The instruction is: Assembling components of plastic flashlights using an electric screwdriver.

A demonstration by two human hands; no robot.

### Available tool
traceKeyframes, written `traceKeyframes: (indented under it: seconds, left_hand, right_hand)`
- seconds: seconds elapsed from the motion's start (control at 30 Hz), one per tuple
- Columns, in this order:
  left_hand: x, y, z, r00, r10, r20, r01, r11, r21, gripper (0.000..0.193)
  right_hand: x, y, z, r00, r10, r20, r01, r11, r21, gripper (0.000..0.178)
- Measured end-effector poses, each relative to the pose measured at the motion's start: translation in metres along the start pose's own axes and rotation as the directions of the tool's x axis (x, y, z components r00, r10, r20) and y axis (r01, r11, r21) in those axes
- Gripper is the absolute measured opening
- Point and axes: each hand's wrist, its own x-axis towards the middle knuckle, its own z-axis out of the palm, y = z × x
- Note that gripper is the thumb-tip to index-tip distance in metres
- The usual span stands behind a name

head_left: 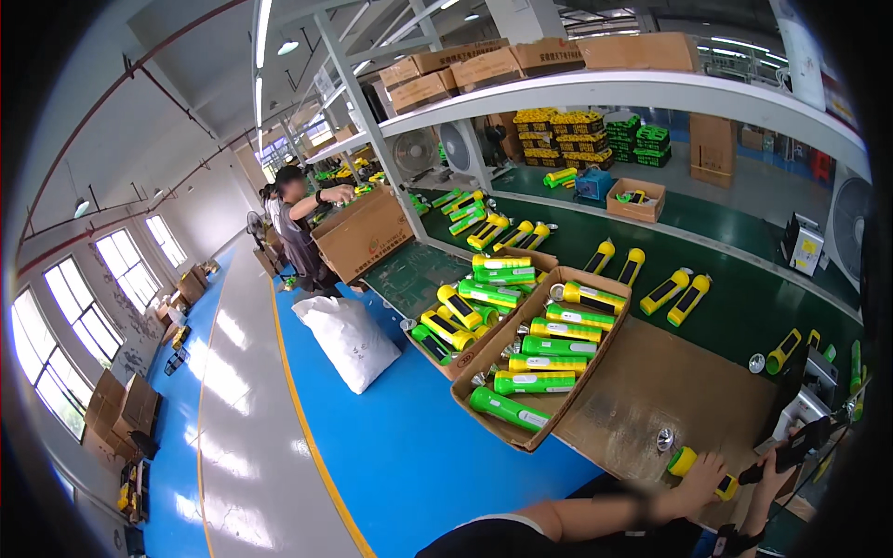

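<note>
My left hand (pixel 704 478) is closed round a yellow and green flashlight (pixel 683 460) lying at the table's near right; its fingers cover the middle of the body. In my right hand (pixel 772 478) is a black tool (pixel 796 448) that looks like an electric screwdriver, its tip pointing at the flashlight's tail end. Whether the tip touches is too small to tell. A loose silver reflector (pixel 664 439) rests on the brown cardboard sheet (pixel 633 386) just beyond my left hand. Left of the sheet, an open carton (pixel 491 429) holds a row of green and yellow flashlights.
Behind that carton stands another full of flashlights (pixel 502 276). More yellow flashlights (pixel 666 290) lie on the green table, under a white shelf (pixel 633 88) carrying cartons. A metal fixture (pixel 802 409) stands beside my right hand. A co-worker (pixel 302 228) handles a carton farther left, near a white sack (pixel 346 339).
</note>
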Motion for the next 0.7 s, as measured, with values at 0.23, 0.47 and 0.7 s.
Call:
traceKeyframes:
  seconds: [0.23,0.47,0.7]
  left_hand:
    - [-0.006,0.0,-0.001,0.999,0.037,-0.017,-0.037,0.999,-0.027,0.065]
    - [-0.015,-0.028,-0.067,0.992,0.12,0.041,-0.116,0.989,-0.089,0.042]
    - [-0.017,-0.076,-0.075,0.988,0.125,-0.093,-0.147,0.945,-0.292,0.045]
  right_hand:
    - [0.027,-0.053,0.008,0.979,-0.1,-0.18,0.113,0.991,0.065,0.058]
    - [0.064,-0.069,-0.054,0.916,-0.186,-0.356,0.165,0.982,-0.09,0.011]
    - [0.112,-0.102,0.007,0.941,-0.133,-0.311,0.138,0.99,-0.006,0.056]
